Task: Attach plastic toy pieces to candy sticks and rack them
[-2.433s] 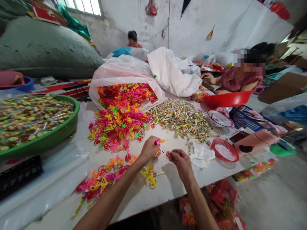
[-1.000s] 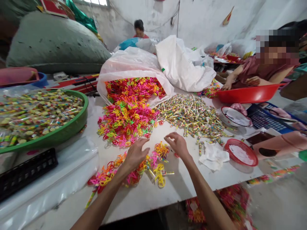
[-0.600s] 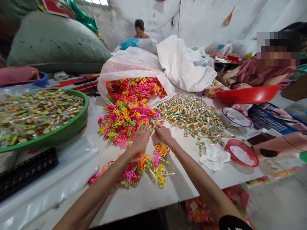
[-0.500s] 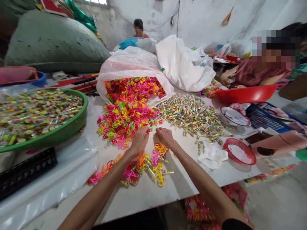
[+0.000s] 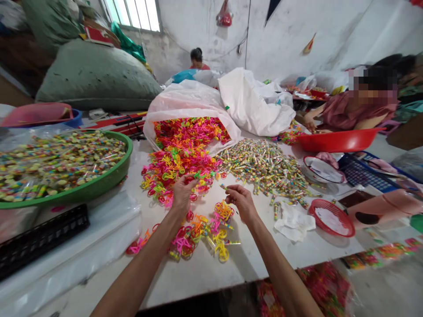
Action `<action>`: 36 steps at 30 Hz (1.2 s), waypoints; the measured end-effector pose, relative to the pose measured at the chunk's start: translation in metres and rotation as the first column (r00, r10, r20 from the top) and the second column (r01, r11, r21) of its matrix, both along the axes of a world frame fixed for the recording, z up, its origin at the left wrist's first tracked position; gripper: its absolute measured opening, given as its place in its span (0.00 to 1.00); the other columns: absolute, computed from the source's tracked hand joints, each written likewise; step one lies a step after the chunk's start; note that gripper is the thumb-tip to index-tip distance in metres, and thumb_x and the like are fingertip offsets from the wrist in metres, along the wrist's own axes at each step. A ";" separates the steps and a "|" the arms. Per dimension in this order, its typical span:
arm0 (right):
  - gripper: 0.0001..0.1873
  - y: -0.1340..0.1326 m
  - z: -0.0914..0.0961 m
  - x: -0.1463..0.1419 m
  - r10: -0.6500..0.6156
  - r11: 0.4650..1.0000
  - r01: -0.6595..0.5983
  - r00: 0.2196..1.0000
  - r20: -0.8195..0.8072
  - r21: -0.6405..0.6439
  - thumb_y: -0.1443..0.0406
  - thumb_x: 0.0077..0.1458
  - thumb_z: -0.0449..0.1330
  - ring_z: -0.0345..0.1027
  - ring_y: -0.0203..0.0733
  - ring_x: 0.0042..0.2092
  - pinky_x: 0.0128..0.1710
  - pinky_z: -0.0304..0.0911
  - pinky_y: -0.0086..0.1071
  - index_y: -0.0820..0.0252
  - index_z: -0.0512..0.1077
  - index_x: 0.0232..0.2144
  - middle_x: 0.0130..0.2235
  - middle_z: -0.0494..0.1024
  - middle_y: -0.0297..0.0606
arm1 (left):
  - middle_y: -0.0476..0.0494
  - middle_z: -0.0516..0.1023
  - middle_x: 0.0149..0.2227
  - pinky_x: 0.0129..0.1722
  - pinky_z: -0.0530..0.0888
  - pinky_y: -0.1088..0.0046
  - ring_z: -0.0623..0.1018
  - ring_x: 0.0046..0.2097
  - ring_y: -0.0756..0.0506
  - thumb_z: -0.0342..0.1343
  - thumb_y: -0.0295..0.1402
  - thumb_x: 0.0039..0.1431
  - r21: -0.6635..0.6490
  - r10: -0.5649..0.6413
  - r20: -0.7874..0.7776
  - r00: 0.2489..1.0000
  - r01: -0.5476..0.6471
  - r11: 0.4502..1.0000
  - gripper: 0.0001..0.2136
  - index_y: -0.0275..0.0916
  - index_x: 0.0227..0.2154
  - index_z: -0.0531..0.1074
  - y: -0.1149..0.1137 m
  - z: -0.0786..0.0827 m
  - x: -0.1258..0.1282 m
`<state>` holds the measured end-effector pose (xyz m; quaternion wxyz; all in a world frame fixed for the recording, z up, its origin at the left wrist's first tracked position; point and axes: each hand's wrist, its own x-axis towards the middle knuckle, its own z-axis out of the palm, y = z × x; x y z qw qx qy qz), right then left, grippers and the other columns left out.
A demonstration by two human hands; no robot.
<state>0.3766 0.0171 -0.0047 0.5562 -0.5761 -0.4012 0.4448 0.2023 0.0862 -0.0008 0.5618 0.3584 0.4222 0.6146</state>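
At the left edge of the frame, a green tub brims with small candy tubes; below it, lower left, a black crate lies on clear plastic sheets. Left of centre, the left hand is at the near edge of a pile of bright plastic pieces spilling from a white bag. Its fingers are bent in beside a green piece; I cannot tell whether they grip it. Lower centre, between the forearms, a loose cluster of coloured pieces and tubes lies on the white surface. Right of centre, the right hand pinches a small tube, which juts leftward from its fingertips, apart from the left hand. Beyond that hand spreads a heap of tubes. Farther right come crumpled paper, a red basket and a pink bottle; at the upper right, a person sits behind a red basin.
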 end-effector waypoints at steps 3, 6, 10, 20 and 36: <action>0.12 -0.010 0.012 -0.005 -0.009 1.000 0.014 0.972 -0.236 0.018 0.61 0.38 0.63 0.66 0.33 0.21 0.22 0.60 0.28 0.62 0.69 0.27 0.25 0.74 0.34 | 0.53 0.71 0.23 0.29 0.65 0.77 0.70 0.27 0.52 0.62 0.30 0.34 0.021 0.041 -0.003 0.999 -0.041 0.999 0.11 0.37 0.26 0.70 -0.003 0.004 0.001; 0.11 -0.017 0.021 -0.009 0.002 1.000 0.006 0.964 -0.264 0.029 0.62 0.39 0.64 0.65 0.32 0.21 0.21 0.58 0.27 0.62 0.70 0.27 0.24 0.73 0.33 | 0.53 0.71 0.21 0.27 0.64 0.77 0.70 0.25 0.52 0.62 0.30 0.35 0.012 0.024 -0.010 1.000 -0.024 1.000 0.11 0.36 0.25 0.70 -0.011 0.009 -0.001; 0.11 -0.025 0.025 -0.013 0.023 1.000 -0.017 0.948 -0.319 0.022 0.61 0.41 0.63 0.63 0.30 0.20 0.21 0.57 0.26 0.62 0.71 0.27 0.24 0.73 0.33 | 0.52 0.72 0.21 0.27 0.65 0.77 0.70 0.24 0.53 0.64 0.29 0.33 -0.062 -0.047 0.061 0.997 0.051 0.997 0.11 0.35 0.24 0.70 -0.027 0.013 -0.004; 0.20 -0.038 0.020 -0.034 0.187 0.971 -0.228 0.916 -0.355 -0.078 0.61 0.41 0.63 0.59 0.29 0.17 0.17 0.54 0.23 0.62 0.71 0.38 0.19 0.71 0.30 | 0.54 0.72 0.21 0.28 0.67 0.78 0.72 0.25 0.53 0.63 0.30 0.34 -0.144 -0.016 0.247 0.969 0.053 0.988 0.13 0.37 0.25 0.66 -0.023 0.012 0.008; 0.10 0.008 0.032 -0.030 -0.018 0.998 0.014 0.998 0.065 0.063 0.61 0.43 0.58 0.55 0.29 0.13 0.12 0.52 0.23 0.63 0.71 0.27 0.14 0.66 0.27 | 0.49 0.71 0.19 0.24 0.69 0.75 0.73 0.23 0.51 0.60 0.27 0.38 -0.273 -0.206 0.259 0.944 0.276 0.922 0.06 0.34 0.21 0.68 -0.017 0.018 0.008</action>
